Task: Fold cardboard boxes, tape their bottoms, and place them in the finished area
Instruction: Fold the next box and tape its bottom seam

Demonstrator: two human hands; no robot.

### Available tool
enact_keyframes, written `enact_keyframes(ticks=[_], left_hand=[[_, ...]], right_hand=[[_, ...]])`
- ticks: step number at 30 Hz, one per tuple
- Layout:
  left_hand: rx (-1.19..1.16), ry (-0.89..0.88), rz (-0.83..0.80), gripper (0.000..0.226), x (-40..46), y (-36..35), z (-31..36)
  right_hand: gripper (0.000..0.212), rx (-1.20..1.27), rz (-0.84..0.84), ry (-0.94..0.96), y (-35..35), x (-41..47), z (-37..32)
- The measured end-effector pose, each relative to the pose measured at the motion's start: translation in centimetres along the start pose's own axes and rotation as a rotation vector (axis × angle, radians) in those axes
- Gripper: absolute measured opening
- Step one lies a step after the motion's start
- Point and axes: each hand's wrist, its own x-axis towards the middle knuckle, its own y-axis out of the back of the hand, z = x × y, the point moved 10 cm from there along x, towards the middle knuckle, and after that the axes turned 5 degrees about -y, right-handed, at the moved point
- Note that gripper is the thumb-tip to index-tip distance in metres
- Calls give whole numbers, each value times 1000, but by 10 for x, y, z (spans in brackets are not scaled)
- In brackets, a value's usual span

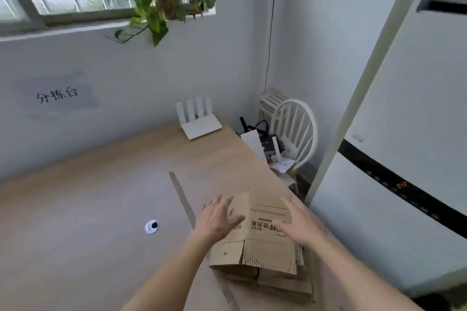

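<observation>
At the near right of the wooden table point(106, 184), a stack of flattened cardboard boxes point(262, 247) lies (printed side up). The left hand point(218, 217) and right hand point(299, 226) hover over its top sheet, fingers spread wide, gripping nothing; whether they touch it is unclear. A tape roll point(152, 227) sits to the left, beyond a strip of tape point(182, 197) on the tabletop. A white router point(198, 121) stands at the far edge.

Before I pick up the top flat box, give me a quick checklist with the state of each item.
1. Left hand free, fingers spread: ok.
2. Right hand free, fingers spread: ok.
3. Both hands over the top flat box of the stack: ok.
4. Grip on the box: not ok, neither hand holds it.
5. Tape roll on the table, left of the stack: ok.
6. Finished area: cannot tell.
</observation>
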Motion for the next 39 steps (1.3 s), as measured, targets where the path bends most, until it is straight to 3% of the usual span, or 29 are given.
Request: enact_keyframes(ticks=[6,13,20,28,34,39], left_hand=[[-35,193,-151,100,48,-107,-25],[-209,395,-245,139,75,-161,-52],[-415,414,-158,144,57,-162,-68],[-963,208,147,144,-53,-84,-74],[-917,100,298,145,-189,-37,-87],[-719,115,332,141,-293,-29,-108]], right_hand=[[99,126,-181,-67,-83,58,70],[96,278,-264,-37,-107,88,87],[95,406,-243,40,-106,86,66],[115,545,-265,264,-74,28,-32],[127,554,-292,370,-64,-57,-103],[102,421,-335,549,-72,-149,-155]])
